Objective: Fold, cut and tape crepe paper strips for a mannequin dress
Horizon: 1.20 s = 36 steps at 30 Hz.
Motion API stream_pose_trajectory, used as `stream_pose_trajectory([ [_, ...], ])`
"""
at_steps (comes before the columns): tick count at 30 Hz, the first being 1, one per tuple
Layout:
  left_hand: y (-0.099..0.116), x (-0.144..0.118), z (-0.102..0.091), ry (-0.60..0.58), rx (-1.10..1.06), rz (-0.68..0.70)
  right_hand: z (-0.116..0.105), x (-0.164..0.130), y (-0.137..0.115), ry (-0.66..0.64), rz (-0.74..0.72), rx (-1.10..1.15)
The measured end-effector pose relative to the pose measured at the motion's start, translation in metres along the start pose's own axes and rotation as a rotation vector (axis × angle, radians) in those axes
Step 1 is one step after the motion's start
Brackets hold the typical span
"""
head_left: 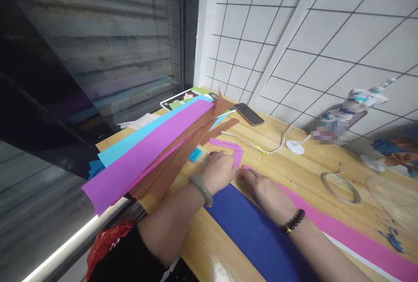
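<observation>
A folded pink paper strip was pinned flat on the table, apparently to set a crease. It was pressed by the left hand, fingers curled over it; the right hand was laid flat alongside, on dark blue paper.

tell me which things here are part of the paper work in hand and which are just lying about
In hand:
left hand and right hand, both on the folded pink strip
blue sheet under the wrists
stack of coloured paper beside them

Lying about:
phone
white cable
tape roll
booklet
</observation>
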<state>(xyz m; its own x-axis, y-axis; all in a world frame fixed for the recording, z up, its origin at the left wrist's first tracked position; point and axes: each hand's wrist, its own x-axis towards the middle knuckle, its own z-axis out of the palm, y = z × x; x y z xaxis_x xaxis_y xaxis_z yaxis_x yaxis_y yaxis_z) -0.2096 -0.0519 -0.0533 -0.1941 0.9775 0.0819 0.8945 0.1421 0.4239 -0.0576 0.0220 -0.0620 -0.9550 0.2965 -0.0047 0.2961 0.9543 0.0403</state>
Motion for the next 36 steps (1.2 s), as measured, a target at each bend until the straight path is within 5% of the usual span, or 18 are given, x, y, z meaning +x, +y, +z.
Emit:
stream_pose_trajectory([
  [11,-0.001,0.001,0.002,0.012,-0.008,0.002,-0.008,0.004,-0.007,-0.047,-0.027,-0.131],
  [36,0.001,-0.001,-0.003,-0.011,0.034,-0.019,0.006,-0.009,0.002,0.045,0.018,0.09],
])
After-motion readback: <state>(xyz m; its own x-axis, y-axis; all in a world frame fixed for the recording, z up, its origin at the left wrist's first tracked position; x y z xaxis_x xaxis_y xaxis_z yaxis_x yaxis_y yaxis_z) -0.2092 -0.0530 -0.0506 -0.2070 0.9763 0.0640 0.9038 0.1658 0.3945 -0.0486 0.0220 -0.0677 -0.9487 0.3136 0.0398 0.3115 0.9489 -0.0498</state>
